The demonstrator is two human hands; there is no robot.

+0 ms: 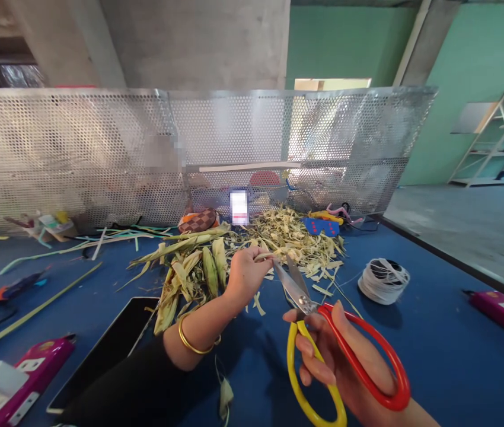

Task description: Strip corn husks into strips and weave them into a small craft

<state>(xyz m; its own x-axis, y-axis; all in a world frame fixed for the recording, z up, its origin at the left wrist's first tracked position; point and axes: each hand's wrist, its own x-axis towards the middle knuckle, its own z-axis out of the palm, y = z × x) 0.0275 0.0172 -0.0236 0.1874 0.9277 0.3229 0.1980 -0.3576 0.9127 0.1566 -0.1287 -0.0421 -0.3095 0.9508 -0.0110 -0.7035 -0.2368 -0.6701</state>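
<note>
My left hand (246, 274), with a gold bangle (190, 339) on its wrist, pinches a pale strip of corn husk (262, 257) between thumb and fingers. My right hand (329, 350) grips a pair of scissors (304, 299) with one red and one yellow handle. Their blades stand apart, tips close to the husk strip at my left fingertips. Behind my left hand lies a bunch of long dried corn husks (181, 273). Farther back is a heap of cut husk scraps (290, 234). A small tied piece of husk (226, 396) rests near the front edge.
On the right are a spool of white string (384, 281) and a purple power strip (503, 311). At left lie another power strip (41, 370), a black tray (105, 347) and a long green strip (41, 305). A perforated metal screen (229, 133) bounds the blue table's back.
</note>
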